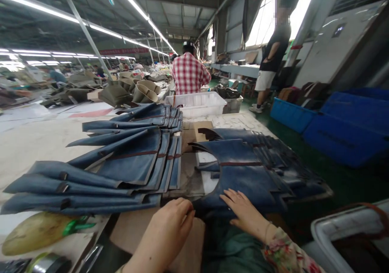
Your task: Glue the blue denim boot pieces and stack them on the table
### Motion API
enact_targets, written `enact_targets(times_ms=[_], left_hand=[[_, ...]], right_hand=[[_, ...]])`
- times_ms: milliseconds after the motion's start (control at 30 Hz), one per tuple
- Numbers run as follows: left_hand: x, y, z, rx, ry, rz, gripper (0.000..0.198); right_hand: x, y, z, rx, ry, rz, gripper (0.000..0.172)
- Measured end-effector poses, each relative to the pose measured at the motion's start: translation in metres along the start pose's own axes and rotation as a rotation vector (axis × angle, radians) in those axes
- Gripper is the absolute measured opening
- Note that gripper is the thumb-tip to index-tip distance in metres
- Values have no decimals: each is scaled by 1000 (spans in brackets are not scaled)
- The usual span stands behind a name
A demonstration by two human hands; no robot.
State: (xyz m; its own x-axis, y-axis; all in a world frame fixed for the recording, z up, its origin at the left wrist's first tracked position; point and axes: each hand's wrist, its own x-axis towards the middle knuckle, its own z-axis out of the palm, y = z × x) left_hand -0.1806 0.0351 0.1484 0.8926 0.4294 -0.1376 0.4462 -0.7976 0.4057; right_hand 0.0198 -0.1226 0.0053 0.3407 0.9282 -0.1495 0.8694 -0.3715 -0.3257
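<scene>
right hand (243,213) flat, fingers spread, on the nearest blue piece (243,179); left hand (170,232) curled at its left edge, grip unclear.

The right hand (243,214) emerges from a floral sleeve (285,256) at the near right, pale with red and green blooms; a thin bracelet (267,233), perhaps a fine chain, circles that wrist. The left hand (170,234) and its forearm (142,261) are bare, unsleeved down to the near edge.
</scene>
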Motion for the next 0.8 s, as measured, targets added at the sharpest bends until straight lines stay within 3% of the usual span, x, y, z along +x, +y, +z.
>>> enact_targets(times_ms=[200,367,467,600,733,800], left_hand=[[-7,-5,22,-115,-44,-5,19],[-17,-4,22,-147,1,0,20],[-28,0,18,-153,0,-18,22],[-40,5,13,-110,-37,28,19],[-45,4,12,-56,54,33,11],[-45,3,13,-71,95,50,11]], right_hand=[[-28,42,4,-82,152,101,61],[-13,59,-9,-141,165,87,66],[3,70,-32,-202,231,139,57],[33,94,-105,-235,491,355,46],[68,110,-212,-264,657,441,41],[80,107,-266,-294,828,441,37]])
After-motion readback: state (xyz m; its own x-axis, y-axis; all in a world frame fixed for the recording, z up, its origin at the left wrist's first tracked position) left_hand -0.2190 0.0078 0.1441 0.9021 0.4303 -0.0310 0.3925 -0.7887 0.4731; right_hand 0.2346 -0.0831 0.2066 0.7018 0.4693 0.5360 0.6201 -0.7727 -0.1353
